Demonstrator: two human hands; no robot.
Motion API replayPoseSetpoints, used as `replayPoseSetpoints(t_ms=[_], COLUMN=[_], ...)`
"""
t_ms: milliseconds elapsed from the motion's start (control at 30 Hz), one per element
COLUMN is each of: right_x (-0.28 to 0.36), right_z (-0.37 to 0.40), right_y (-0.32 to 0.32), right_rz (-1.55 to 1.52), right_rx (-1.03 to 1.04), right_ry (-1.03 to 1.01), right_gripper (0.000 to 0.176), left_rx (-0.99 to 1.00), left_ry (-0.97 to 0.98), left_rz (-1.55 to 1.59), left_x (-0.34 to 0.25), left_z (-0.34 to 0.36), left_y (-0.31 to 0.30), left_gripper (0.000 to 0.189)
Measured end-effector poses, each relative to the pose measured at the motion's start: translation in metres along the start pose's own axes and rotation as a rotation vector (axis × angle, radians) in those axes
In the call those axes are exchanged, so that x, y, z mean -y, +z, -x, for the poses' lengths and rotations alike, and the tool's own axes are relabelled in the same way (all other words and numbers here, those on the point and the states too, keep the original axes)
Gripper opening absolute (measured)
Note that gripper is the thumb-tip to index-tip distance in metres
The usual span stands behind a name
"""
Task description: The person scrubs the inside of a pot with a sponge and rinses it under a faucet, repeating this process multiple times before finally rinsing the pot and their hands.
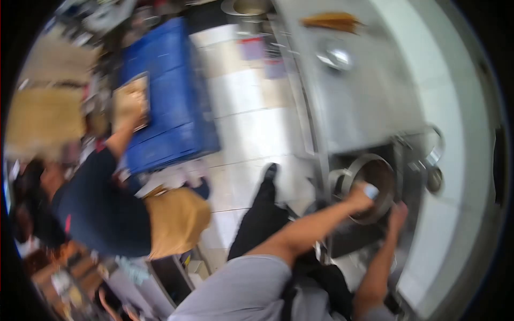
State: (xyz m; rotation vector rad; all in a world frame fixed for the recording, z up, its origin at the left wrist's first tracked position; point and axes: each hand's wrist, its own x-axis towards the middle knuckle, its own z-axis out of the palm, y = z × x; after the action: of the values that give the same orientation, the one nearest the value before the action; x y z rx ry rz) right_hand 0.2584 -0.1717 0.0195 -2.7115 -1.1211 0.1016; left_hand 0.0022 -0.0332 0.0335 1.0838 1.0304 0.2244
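A metal pot (350,172) with a loop handle is tipped toward me in the sink area, so its inside shows. My left hand (360,198) reaches over the near rim with its fingers closed on a small white thing (370,190), too blurred to name. On the pot's right, my right hand (397,215) is closed at the rim, its fingers smeared by motion.
A steel counter (369,101) runs ahead, bearing a shiny metal bowl (336,56) and a brown object (332,21). A pot (251,8) stands farther off. Left, a person in a dark shirt (107,203) leans over a blue crate (171,96). White floor tiles (246,123) lie between.
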Motion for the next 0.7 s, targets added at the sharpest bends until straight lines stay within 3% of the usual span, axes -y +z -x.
replayPoseSetpoints(t_ms=[33, 67, 100, 133, 233, 333, 400, 467, 567, 700], right_x=[0.091, 0.002, 0.01, 0.02, 0.034, 0.037, 0.045, 0.046, 0.06, 0.057], right_z=[0.011, 0.014, 0.011, 0.012, 0.005, -0.012, -0.025, -0.034, -0.026, -0.011], right_y=[-0.043, 0.007, 0.009, 0.012, 0.008, 0.006, 0.007, 0.016, 0.006, 0.006], right_rz=[-0.44, -1.132, -1.117, -1.247, -1.203, -1.162, -1.218, -1.287, -1.452, -1.4], right_rx=[0.393, 0.399, 0.454, 0.475, 0.395, 0.455, 0.474, 0.618, 0.535, 0.412], right_ry=[0.561, 0.54, 0.571, 0.519, 0.843, 0.767, 0.727, 0.853, 0.895, 0.756], right_gripper=[0.051, 0.049, 0.045, 0.045, 0.087, 0.093, 0.09, 0.069, 0.055, 0.061], left_rx=[0.028, 0.011, 0.105, 0.021, 0.006, 0.001, -0.01, -0.018, -0.091, -0.242], left_ry=[-0.007, 0.044, 0.069, 0.151, 0.093, -0.022, -0.06, -0.097, -0.073, 0.097], left_rz=[-0.03, -0.089, -0.163, -0.16, -0.181, 0.063, 0.228, 0.391, 0.745, 0.84], left_x=[0.008, 0.023, 0.025, 0.035, 0.033, 0.022, 0.028, 0.035, 0.03, 0.0], left_z=[-0.006, -0.015, -0.017, -0.017, -0.021, -0.02, -0.037, -0.056, -0.083, -0.096], left_y=[0.007, 0.02, 0.019, 0.022, 0.024, 0.023, 0.03, 0.037, 0.055, 0.087], left_gripper=[0.057, 0.058, 0.061, 0.064, 0.065, 0.066, 0.07, 0.074, 0.082, 0.08])
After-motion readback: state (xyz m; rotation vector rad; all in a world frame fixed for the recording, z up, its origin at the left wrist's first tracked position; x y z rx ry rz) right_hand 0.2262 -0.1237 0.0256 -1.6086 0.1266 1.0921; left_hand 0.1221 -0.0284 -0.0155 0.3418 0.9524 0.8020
